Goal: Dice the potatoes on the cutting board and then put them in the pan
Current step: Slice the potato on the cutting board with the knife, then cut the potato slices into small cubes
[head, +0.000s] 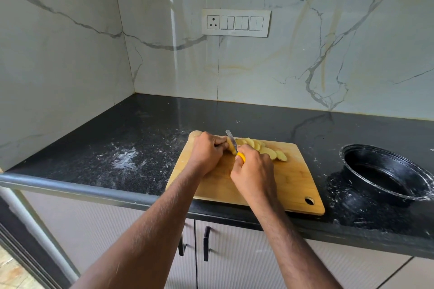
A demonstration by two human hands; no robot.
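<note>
1. Round black metal pan [385, 172]: right rim cut off by the frame edge.
2. Yellow handle of the small steel-bladed knife [241, 157]: mostly buried inside the right hand [253, 175], only a short stub showing.
3. Uncut pale yellow potato piece [231, 145]: largely covered by the left hand [207, 151], size unclear.
4. Whole tan potato [195, 134] behind the left hand: only its top visible.
5. Rectangular wooden cutting board [293, 183]: middle hidden beneath both hands.
6. Black speckled stone surface [141, 148]: cut off at right.
</note>
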